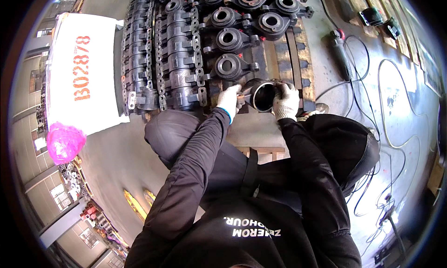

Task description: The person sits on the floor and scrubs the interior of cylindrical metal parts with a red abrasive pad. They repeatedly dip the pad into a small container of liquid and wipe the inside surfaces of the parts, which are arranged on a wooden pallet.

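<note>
Between my gloved hands sits a dark metal casting (252, 90) with a wide round bore tilted toward me. My left hand (228, 100), in a white knit glove, closes on the lug at its left side. On the opposite side my right hand (285, 101), gloved alike, wraps the rim of the bore. Just beyond it, a similar flanged casting (227, 66) lies flat with its hole facing up, one of several in rows. The underside of the held casting is hidden.
Rows of dark linked castings (181, 58) stand left of the flanged ones. An angle grinder (341, 56) lies on the floor at right, among looping cables (384, 91). A white panel (84, 72) and a pink wrapped bundle (66, 142) are at left. Yellow forks (135, 204) lie behind.
</note>
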The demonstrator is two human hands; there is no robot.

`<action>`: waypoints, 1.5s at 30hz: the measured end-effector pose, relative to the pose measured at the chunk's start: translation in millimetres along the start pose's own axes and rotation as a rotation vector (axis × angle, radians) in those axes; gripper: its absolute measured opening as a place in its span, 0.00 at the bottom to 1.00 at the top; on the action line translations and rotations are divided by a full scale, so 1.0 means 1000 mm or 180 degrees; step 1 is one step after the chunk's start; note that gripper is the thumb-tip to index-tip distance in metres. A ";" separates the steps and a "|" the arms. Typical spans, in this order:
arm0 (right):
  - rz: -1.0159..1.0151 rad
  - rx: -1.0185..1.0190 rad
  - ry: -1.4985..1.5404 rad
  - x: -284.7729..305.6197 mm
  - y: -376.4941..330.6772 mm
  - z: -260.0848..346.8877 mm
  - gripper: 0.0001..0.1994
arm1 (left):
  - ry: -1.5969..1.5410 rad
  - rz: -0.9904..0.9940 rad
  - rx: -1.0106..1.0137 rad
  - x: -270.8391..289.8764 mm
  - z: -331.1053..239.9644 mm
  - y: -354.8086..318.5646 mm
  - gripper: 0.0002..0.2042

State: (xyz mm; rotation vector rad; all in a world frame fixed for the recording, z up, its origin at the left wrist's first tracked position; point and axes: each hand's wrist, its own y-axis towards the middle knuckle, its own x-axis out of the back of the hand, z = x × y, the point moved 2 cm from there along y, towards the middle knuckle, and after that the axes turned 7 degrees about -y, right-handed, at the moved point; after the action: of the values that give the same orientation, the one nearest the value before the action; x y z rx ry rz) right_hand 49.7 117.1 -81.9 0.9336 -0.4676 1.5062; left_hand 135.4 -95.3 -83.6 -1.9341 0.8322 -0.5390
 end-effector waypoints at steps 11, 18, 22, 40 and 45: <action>0.0273 -0.1529 0.1749 0.014 0.029 -0.025 0.04 | -0.0471 0.0025 0.0107 0.000 -0.002 0.003 0.15; 0.0712 -0.0429 0.0901 -0.002 0.035 -0.002 0.06 | -0.0528 0.0026 0.0119 0.005 0.004 0.009 0.16; 0.0355 -0.0482 0.0916 -0.008 0.014 0.003 0.06 | -0.0417 -0.0072 0.0069 0.006 0.008 0.010 0.17; 0.0161 -0.2182 0.1540 0.018 0.045 -0.048 0.15 | -0.0131 -0.0184 -0.0403 0.010 0.022 0.022 0.19; 0.0905 -0.2130 0.1770 -0.036 0.023 -0.066 0.14 | 0.0046 -0.0311 -0.0362 0.003 0.021 0.012 0.20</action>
State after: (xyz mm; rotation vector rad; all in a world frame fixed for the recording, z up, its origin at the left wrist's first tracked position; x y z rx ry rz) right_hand 7.1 140.6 -143.6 -0.0840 -0.6481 1.6221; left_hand 147.2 -89.0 -103.6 -2.0857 0.7953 -0.5753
